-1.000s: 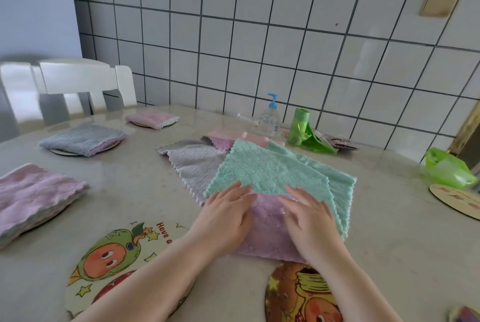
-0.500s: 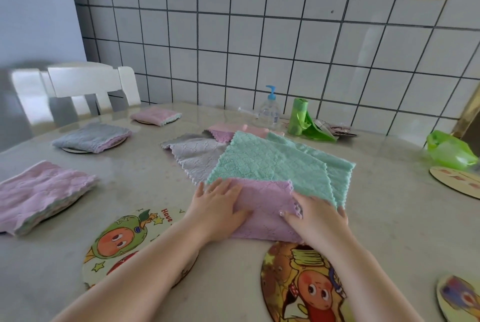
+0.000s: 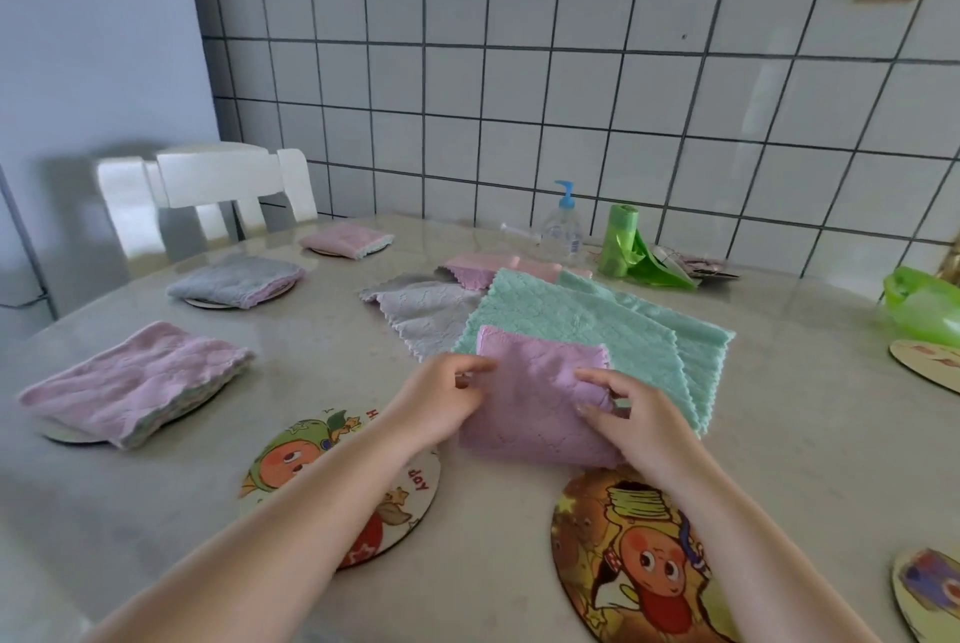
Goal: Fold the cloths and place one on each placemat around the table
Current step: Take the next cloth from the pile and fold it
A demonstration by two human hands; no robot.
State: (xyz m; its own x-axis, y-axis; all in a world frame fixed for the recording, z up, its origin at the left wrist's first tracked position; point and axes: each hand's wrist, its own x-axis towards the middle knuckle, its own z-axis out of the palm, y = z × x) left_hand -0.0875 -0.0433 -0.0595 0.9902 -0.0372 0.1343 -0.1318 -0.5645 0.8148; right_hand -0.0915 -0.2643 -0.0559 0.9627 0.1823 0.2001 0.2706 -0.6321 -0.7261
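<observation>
A folded purple cloth [image 3: 535, 403] lies at the near edge of a pile of unfolded cloths: mint green [image 3: 587, 325], grey [image 3: 426, 310] and pink [image 3: 483, 266]. My left hand [image 3: 441, 398] pinches the purple cloth's left edge. My right hand [image 3: 634, 419] grips its right edge, fingers curled over the fabric. Two bare cartoon placemats lie close to me, one at the left [image 3: 306, 460], one at the right [image 3: 623, 554]. Folded cloths sit on placemats at the left: purple [image 3: 135, 382], grey [image 3: 234, 279] and pink [image 3: 345, 240].
Against the tiled wall stand a pump bottle [image 3: 562, 227] and a green bag roll [image 3: 621, 240]. A green plastic bag [image 3: 922, 304] lies at the right, with further placemats near it [image 3: 930, 362] and at the bottom right corner [image 3: 930, 595]. A white chair [image 3: 208, 190] stands behind the table [image 3: 779, 460].
The purple cloth has been folded over into a smaller rectangle. My hands went from pressing flat on it to gripping its left and right edges.
</observation>
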